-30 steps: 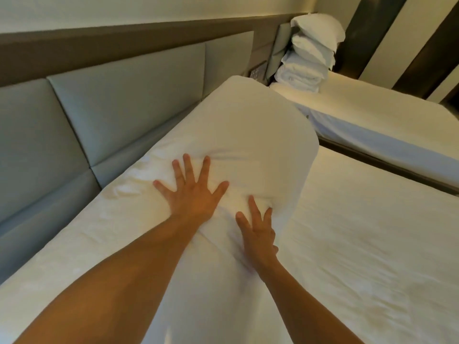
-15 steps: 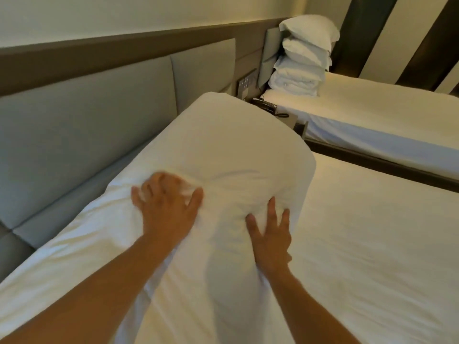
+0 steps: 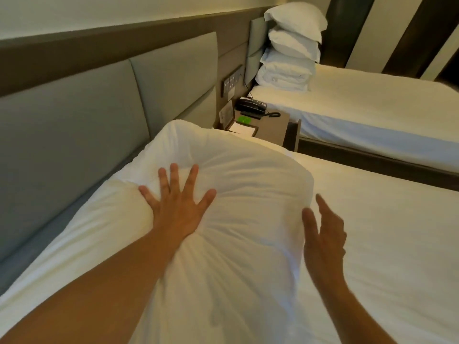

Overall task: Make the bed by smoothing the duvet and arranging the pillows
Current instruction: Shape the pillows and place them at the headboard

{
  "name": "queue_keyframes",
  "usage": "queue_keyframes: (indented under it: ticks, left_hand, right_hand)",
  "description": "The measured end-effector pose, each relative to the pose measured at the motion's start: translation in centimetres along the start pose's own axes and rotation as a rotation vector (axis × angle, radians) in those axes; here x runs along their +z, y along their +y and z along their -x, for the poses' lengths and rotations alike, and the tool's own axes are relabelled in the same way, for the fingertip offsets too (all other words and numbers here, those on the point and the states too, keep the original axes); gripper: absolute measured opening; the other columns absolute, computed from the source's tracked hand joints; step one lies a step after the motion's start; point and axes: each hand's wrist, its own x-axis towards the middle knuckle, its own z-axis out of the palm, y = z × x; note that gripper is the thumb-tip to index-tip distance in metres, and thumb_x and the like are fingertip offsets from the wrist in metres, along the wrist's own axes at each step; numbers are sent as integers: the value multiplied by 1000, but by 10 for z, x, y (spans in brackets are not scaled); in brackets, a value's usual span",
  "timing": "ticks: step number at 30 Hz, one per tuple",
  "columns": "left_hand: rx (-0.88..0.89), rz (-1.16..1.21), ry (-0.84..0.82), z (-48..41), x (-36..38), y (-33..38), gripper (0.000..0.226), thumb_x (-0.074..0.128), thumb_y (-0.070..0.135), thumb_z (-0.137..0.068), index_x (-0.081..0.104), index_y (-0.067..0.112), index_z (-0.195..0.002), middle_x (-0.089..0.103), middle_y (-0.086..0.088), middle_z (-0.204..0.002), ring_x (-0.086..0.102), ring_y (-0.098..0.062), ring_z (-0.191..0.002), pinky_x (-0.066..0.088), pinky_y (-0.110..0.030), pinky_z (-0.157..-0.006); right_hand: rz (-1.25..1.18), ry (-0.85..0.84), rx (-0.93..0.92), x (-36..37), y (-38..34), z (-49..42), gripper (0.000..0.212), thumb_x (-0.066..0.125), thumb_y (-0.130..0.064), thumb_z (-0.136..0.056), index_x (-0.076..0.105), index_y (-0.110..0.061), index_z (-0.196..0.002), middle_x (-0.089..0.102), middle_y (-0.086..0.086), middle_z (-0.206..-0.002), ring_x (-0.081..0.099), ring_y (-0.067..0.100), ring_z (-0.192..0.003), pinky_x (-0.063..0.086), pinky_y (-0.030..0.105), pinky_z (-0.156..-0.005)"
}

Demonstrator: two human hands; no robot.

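Left hand (image 3: pixel 177 207), fingers splayed wide, presses flat into the plump, creased white pillow (image 3: pixel 223 194); right hand (image 3: pixel 323 234), open and blurred, sits at the pillow's right edge.

A pillow (image 3: pixel 223 194) lies on the near bed (image 3: pixel 372 244), along its head end, beside the headboard (image 3: pixel 99 108) to the left. The left hand (image 3: pixel 177 207) lies flat on the pillow; the right hand (image 3: pixel 323 234) is at the pillow's right edge. Beyond the pillow stands a nightstand (image 3: pixel 273 127) bearing a phone (image 3: pixel 250 106). Right of it lies a second bed (image 3: pixel 372 108), with a stack of pillows (image 3: pixel 290 45) at its head.
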Motion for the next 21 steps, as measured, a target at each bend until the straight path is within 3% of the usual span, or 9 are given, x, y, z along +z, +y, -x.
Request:
queue_keyframes:
  ticks: [2, 6, 13, 17, 19, 21]
  left_hand:
    - [12, 3, 1, -5, 17, 1, 81, -3, 90, -82, -25, 53, -151, -22, 3, -169, -22, -26, -155, -15, -73, -112]
    - [33, 4, 1, -16, 44, 6, 80, -1, 88, -85, -21, 51, -154, -15, 0, -170, -18, -27, -155, -14, -73, -112]
    - [32, -14, 26, -16, 49, 6, 80, 0, 85, -88, -12, 48, -158, -6, -3, -171, -11, -28, -157, -9, -75, -113]
    - [32, -24, 14, -15, 45, 9, 80, 0, 85, -88, -8, 47, -158, -3, -4, -171, -9, -29, -157, -6, -76, -113]
    - [33, -35, 21, -13, 45, 9, 81, 1, 85, -88, -7, 46, -159, -3, -4, -171, -7, -29, -157, -6, -76, -113]
    - [31, -46, 15, -15, 43, 9, 81, 0, 85, -87, -9, 46, -158, -3, -4, -171, -6, -30, -157, -6, -76, -113]
  right_hand:
    - [49, -22, -64, 13, -12, -40, 78, 25, -81, -86, 32, -45, -154, 34, -3, -163, 31, 28, -148, 18, 62, -119]
    - [279, -153, -147, 54, -24, -83, 97, 6, -95, -75, 25, -44, -156, 23, -8, -168, 24, 25, -153, 19, 62, -121]
    - [442, -142, -89, 80, -36, -102, 73, 19, -79, -92, 11, -49, -158, 14, -5, -170, 19, 33, -154, 20, 67, -116]
    - [365, -232, -34, 64, -34, -117, 75, 19, -81, -92, 21, -44, -157, 24, -5, -168, 24, 28, -153, 17, 62, -120]
    - [148, -259, 118, 53, -36, -133, 89, 19, -92, -83, 34, -40, -153, 38, -4, -162, 38, 29, -145, 23, 62, -120]
    - [-22, -308, 280, 46, -42, -158, 82, 24, -84, -91, 41, -30, -151, 45, 0, -155, 45, 30, -138, 30, 55, -119]
